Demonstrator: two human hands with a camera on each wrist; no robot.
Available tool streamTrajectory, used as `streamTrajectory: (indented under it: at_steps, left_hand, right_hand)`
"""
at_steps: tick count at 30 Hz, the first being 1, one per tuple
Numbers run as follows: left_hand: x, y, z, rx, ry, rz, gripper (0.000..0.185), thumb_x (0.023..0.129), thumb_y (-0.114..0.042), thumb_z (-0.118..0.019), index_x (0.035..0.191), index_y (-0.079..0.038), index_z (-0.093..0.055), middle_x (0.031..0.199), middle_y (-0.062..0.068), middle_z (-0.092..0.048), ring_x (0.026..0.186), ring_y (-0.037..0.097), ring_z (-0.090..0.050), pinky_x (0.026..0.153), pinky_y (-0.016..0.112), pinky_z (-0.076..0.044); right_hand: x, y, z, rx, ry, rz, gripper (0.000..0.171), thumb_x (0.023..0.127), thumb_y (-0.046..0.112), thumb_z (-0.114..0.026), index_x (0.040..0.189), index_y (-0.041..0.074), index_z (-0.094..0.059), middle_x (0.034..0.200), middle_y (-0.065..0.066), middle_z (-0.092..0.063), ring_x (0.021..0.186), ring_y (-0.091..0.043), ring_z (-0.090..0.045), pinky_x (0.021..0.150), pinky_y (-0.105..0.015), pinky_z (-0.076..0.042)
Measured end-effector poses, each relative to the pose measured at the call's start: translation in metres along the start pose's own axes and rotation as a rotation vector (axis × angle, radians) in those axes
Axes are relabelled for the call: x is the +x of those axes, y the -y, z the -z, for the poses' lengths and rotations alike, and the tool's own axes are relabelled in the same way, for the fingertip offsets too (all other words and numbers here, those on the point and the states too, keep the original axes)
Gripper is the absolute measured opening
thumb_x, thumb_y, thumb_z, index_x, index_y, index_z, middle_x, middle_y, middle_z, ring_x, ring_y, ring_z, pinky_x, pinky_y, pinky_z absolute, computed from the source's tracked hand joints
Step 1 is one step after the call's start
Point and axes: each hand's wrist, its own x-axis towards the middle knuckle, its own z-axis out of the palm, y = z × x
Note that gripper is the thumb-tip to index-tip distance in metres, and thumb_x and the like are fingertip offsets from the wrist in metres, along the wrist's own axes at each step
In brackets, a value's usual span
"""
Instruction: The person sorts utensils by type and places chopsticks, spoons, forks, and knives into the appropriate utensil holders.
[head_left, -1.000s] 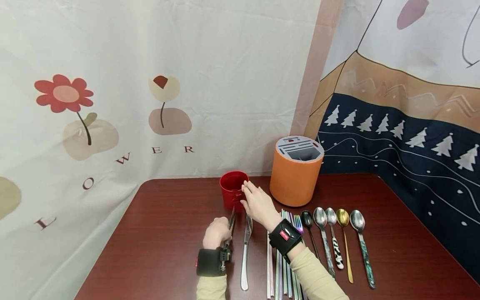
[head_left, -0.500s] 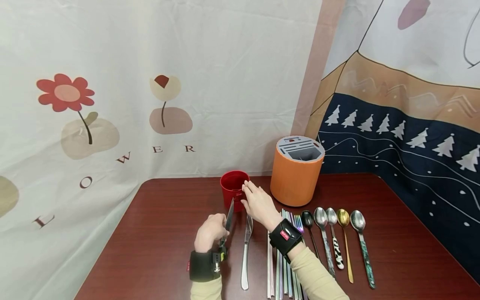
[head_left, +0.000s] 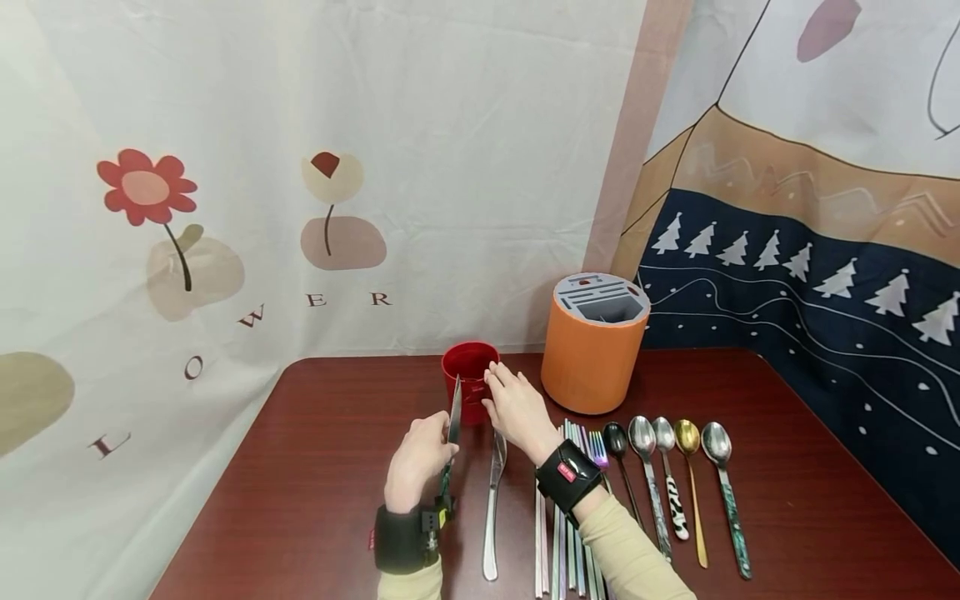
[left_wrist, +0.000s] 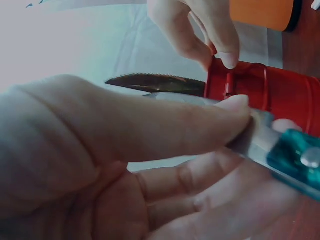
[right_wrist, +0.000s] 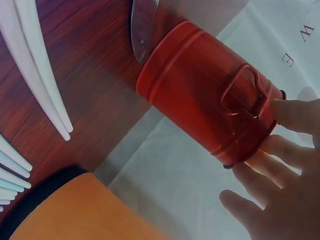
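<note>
Pale yellow sleeves (head_left: 630, 542), black wrist straps (head_left: 399, 542) with small red labels (head_left: 566, 472)

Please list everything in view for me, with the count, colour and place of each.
Red cup: one, red, back of the table.
Cutlery holder: one, orange with grey top, right of the cup.
Green-handled knife: one, green and metallic, in the left hand.
Silver knife: one, silver, left of the chopsticks.
Chopsticks: several, partly hidden, pale mixed colours, beneath the right forearm.
Fork: one visible, iridescent purple, beside the chopsticks.
Spoons: five; one black, three silver, one gold; right of the fork.
Table: one, reddish brown, under everything.
Backdrop: printed cloth, count unclear, white, tan, navy, behind.
Wristbands: two, black, one per wrist.
Sleeves: two, pale yellow, on the forearms.
Left hand: one, gripping a knife.
Right hand: one, at the cup's rim.
</note>
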Motion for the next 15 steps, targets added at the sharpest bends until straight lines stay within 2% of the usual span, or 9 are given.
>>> streamTrajectory:
  at_steps: [6,12,15]
  left_hand:
    - [-0.0007,-0.0007,0.0022,-0.015,-0.107,-0.042,0.015,0.084,-0.003,-0.068,0.085,-0.003,-0.053,0.065,0.006,-0.054,0.053,0.014,-0.045,0.049,0.025,-0.036]
    - [-0.0013,-0.0035,0.0040,0.002,-0.263,-0.122,0.016,0.083,-0.002,-0.069,0.089,-0.002,-0.054,0.067,0.008,-0.058,0.053,0.013,-0.045,0.048,0.023,-0.035]
    - [-0.0015,-0.0065,0.0059,0.003,-0.332,-0.140,0.016,0.083,-0.003,-0.069,0.089,-0.002,-0.055,0.068,0.009,-0.058,0.055,0.013,-0.044,0.049,0.023,-0.036]
  right_hand:
    - [0.0010,0.0007,-0.0010,-0.014,-0.001,-0.001,0.046,0.088,0.024,-0.067,0.127,0.002,-0.058,0.135,-0.012,-0.057,0.125,-0.024,-0.053,0.100,-0.045,-0.046]
    - [0.0013,0.0014,-0.0005,-0.002,0.005,-0.005,0.046,0.088,0.022,-0.067,0.127,0.002,-0.058,0.136,-0.013,-0.056,0.125,-0.024,-0.053,0.100,-0.045,-0.047]
    - [0.0012,0.0015,-0.0008,0.012,-0.004,-0.004,0.045,0.087,0.021,-0.068,0.127,0.001,-0.058,0.135,-0.013,-0.057,0.124,-0.024,-0.054,0.099,-0.045,-0.047]
